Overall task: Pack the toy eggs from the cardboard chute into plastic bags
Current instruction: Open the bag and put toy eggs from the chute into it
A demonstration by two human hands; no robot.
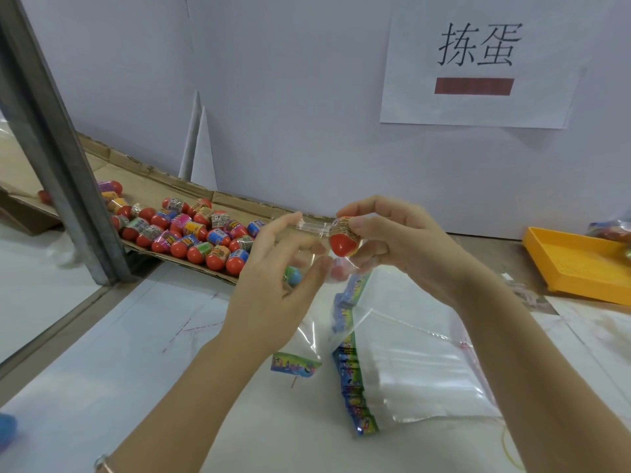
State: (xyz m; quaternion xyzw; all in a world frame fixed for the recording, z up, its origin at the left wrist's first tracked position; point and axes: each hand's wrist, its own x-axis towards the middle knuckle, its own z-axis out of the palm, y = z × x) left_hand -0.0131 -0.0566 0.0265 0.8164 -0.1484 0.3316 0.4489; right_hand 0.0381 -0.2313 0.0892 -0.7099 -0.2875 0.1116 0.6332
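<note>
My right hand (392, 240) pinches a red toy egg (344, 238) with an orange printed wrapper at the mouth of a clear plastic bag (309, 336). My left hand (276, 278) holds that bag up by its top edge, fingers curled on the film. Inside the bag I make out a green-blue egg (293, 275) and a faint red one. Several more eggs (191, 232) lie in the cardboard chute (160, 180) to the left of my hands.
A stack of clear bags with colourful header cards (403, 363) lies on the white table under my right forearm. A yellow tray (580, 264) sits at the right. A grey metal post (58, 145) stands at the left. A white wall with a paper sign (478, 66) is behind.
</note>
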